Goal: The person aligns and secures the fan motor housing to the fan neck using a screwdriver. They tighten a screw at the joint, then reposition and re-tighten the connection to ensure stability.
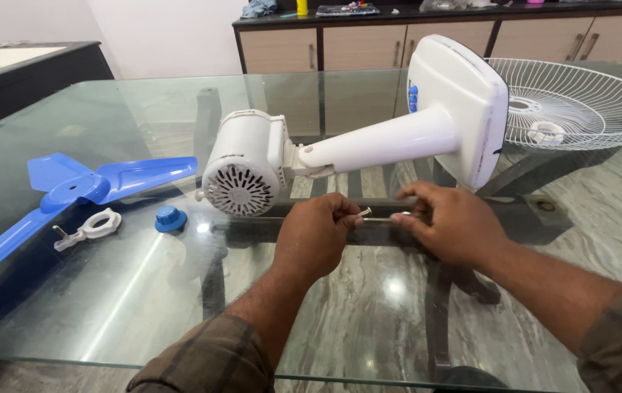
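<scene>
A white table fan body (369,138) lies on its side on the glass table (107,306), motor housing (242,164) to the left and base (464,102) to the right. Just in front of it, my left hand (315,236) pinches a small metal screw (364,212) between thumb and fingertips. My right hand (453,222) is close beside it, fingertips resting on a thin metal piece (402,215) on the glass. Whether the right hand grips that piece is unclear.
A blue fan blade (71,189) lies at the left, with a white locking ring (96,225) and a blue cap nut (170,218) beside it. A white wire grille (573,102) rests at the back right. Cabinets (369,44) stand behind the table.
</scene>
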